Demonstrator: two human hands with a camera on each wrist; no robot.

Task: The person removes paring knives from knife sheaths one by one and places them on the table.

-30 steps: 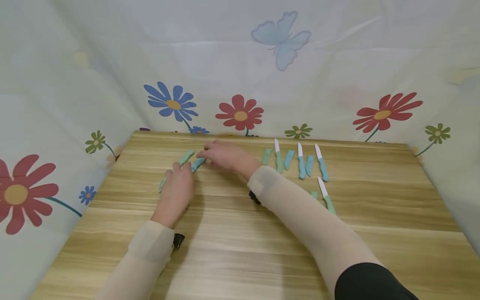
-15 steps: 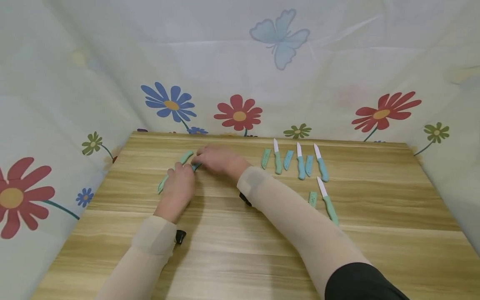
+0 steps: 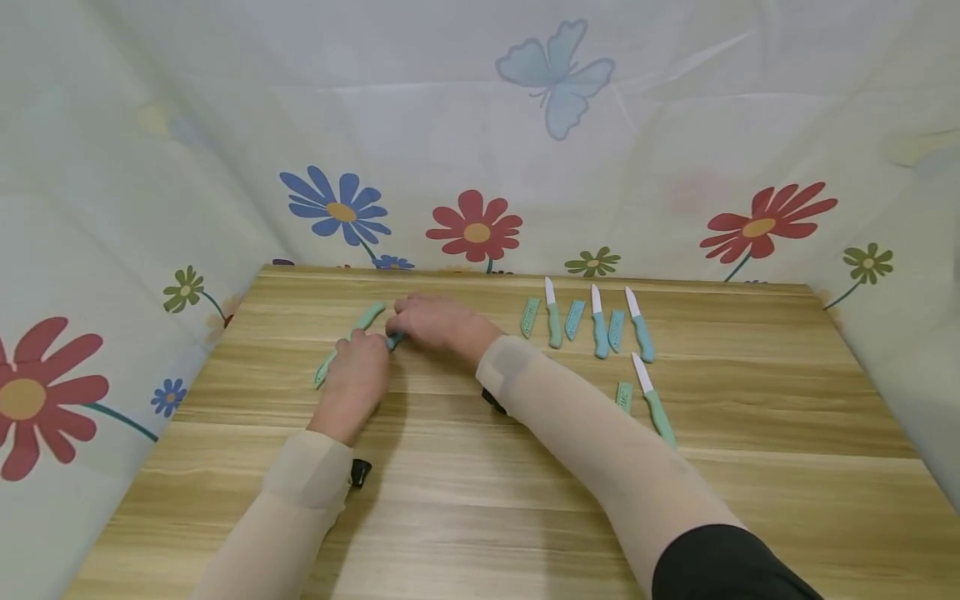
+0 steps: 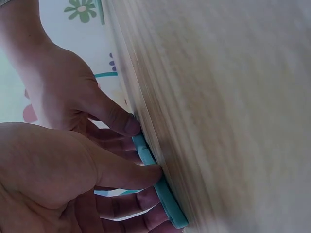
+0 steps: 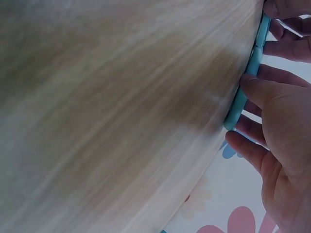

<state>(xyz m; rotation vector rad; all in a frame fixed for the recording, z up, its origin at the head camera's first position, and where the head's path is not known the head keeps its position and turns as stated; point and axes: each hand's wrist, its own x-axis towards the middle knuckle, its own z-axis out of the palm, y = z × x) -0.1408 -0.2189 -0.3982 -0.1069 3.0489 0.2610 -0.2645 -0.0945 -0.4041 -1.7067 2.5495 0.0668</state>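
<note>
A blue sheathed paring knife [image 3: 394, 340] lies at the left of the table, mostly hidden by the hands in the head view. My left hand [image 3: 360, 362] pinches its sheath [image 4: 167, 199] between thumb and fingers. From the other side, my right hand [image 3: 438, 321] pinches the knife's handle [image 5: 238, 104], its thumb on top. In the right wrist view sheath and handle run in one line, with a seam between them. Just left of both hands lies a green sheathed paring knife [image 3: 369, 315], its middle covered by my left hand.
On the wooden table [image 3: 480, 517], right of my hands, lie several bare paring knives, including a green one [image 3: 553, 321], a blue one [image 3: 600, 329] and a nearer green one [image 3: 656, 408]. Loose sheaths lie beside them, such as a blue sheath [image 3: 575, 320]. A flowered curtain [image 3: 645, 167] borders the table.
My right hand has moved a little left and down onto the blue knife's handle and now pinches it. The left hand has stayed nearly in place.
</note>
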